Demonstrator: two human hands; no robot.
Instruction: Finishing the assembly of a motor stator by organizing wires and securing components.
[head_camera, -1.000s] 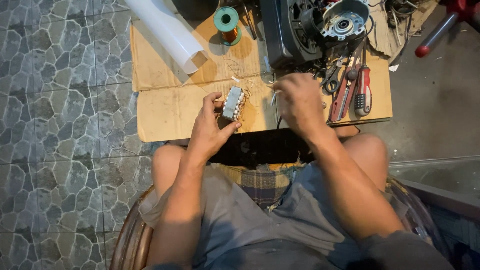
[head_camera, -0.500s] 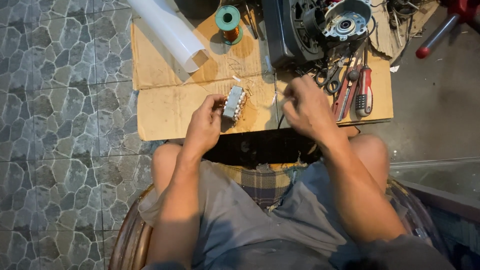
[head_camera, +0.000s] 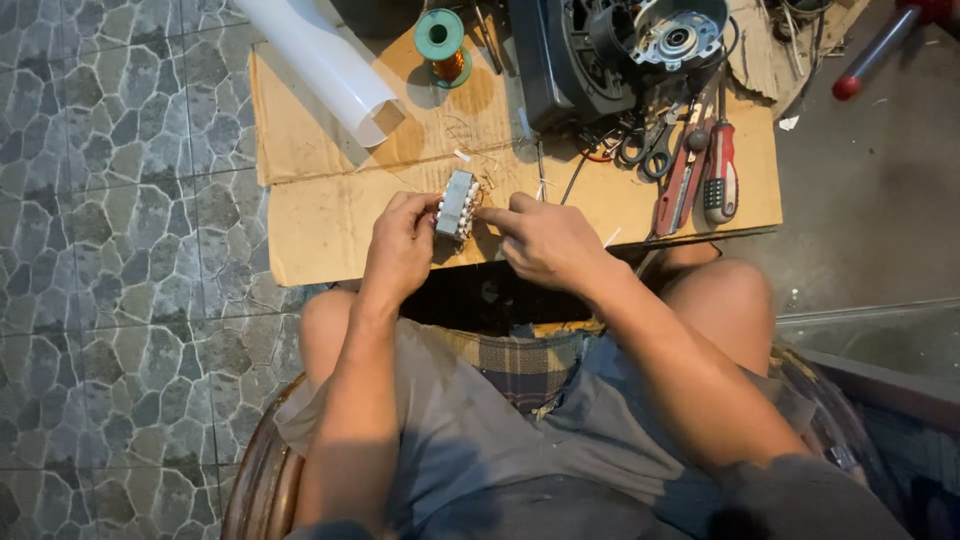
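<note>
Hands (head_camera: 400, 245) (head_camera: 545, 240) grip small stator (head_camera: 458, 205).

An informal repair workshop set up on the floor. A flattened cardboard sheet (head_camera: 330, 225) serves as a workbench over stone-pattern tiles (head_camera: 110, 200). On it lie a stripped motor housing (head_camera: 625, 45), a spool of copper wire (head_camera: 441, 42), scissors (head_camera: 650, 145), red-handled screwdrivers (head_camera: 720, 170) and a roll of white sheet (head_camera: 320, 65). The person sits low beside it.
</note>
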